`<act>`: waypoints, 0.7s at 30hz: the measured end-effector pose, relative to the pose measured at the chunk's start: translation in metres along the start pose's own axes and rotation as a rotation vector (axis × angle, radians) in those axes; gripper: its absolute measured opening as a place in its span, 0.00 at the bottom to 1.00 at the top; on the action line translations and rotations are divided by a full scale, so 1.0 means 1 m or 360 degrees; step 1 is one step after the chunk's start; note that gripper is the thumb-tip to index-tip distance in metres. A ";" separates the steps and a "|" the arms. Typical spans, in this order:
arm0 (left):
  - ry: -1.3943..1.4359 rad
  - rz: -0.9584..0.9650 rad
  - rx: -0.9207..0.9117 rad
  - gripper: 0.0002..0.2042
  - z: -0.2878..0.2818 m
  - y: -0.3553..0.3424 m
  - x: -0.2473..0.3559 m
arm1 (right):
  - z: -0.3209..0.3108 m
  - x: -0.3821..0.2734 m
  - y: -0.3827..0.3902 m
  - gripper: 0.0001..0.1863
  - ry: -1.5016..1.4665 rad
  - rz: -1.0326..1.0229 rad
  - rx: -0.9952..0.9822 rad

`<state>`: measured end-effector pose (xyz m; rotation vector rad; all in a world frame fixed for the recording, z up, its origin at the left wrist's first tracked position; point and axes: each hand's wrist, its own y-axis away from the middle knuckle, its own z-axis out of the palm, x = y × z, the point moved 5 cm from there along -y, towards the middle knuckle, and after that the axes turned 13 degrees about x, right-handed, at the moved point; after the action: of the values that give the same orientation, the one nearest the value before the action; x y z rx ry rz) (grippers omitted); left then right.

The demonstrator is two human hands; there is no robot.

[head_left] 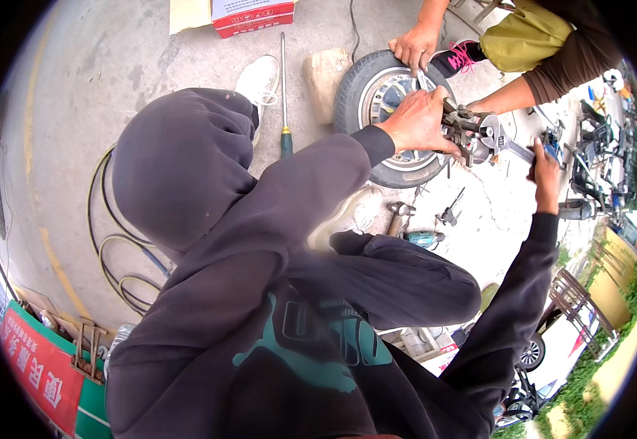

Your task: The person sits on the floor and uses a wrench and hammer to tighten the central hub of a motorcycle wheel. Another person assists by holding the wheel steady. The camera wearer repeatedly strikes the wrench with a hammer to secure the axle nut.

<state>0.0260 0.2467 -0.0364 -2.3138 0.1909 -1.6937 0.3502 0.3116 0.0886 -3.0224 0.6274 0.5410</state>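
Observation:
A wheel with a black tyre [344, 102] and a pale spoked rim stands before me, tilted. Against its hub side sits a dark metal puller-like device [465, 132] with several arms. My left hand [417, 121] is closed around the near side of this device. In my right hand [546, 175] is the handle of a large adjustable wrench [512, 146], its jaws at the device's outer end. A co-worker's hand [416, 47] presses on the tyre's top, and that person's other hand [494, 102] reaches behind the device, its fingers partly hidden.
A wooden block [324, 82] lies beside the tyre. On the ground are a long screwdriver [286, 139], a hammer [399, 212], a teal power tool [425, 238] and a coiled hose [102, 234]. A red box [254, 22] stands at the far side; parked two-wheelers [600, 154] line the right.

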 end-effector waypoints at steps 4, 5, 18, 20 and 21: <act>-0.0022 0.0139 0.0139 0.48 0.003 -0.006 -0.004 | -0.011 0.025 0.197 0.27 0.0032 -0.0390 0.0290; -0.0015 0.0168 0.0154 0.48 0.007 -0.002 -0.005 | -0.008 0.000 0.240 0.27 0.0054 -0.0526 0.0353; 0.0025 0.0283 0.0240 0.41 -0.007 0.003 0.012 | 0.103 -0.323 0.103 0.14 0.0489 -0.1929 0.0607; 0.0088 -0.0069 -0.0089 0.49 0.006 0.008 0.018 | 0.066 -0.253 -0.050 0.20 0.0247 -0.1083 0.0198; 0.0086 -0.0063 -0.0034 0.48 0.006 0.005 0.010 | 0.058 -0.203 -0.081 0.16 -0.0176 -0.0544 0.0100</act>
<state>0.0349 0.2396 -0.0300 -2.3034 0.1760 -1.7827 0.1874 0.4684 0.0966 -2.9197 0.1147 0.6477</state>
